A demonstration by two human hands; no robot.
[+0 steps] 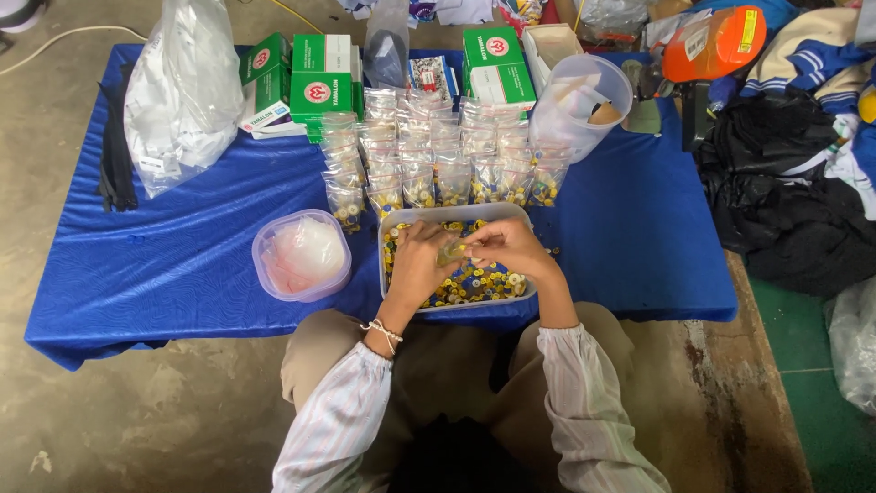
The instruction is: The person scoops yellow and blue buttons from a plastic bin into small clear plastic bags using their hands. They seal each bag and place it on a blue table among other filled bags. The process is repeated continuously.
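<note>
A clear rectangular tray (392,222) full of small yellow, white and green buttons sits on the blue cloth in front of me. Both hands meet above it. My left hand (418,267) and my right hand (507,246) pinch a small clear plastic bag (449,251) between them, with a few buttons inside. Rows of filled little bags (436,164) lie just beyond the tray.
A round clear tub (301,254) with folded plastic sits left of the tray. Green-and-white boxes (319,82), a big plastic sack (182,91) and a clear bucket (584,105) line the back of the blue mat (164,256). Dark clothing (785,183) is piled at the right.
</note>
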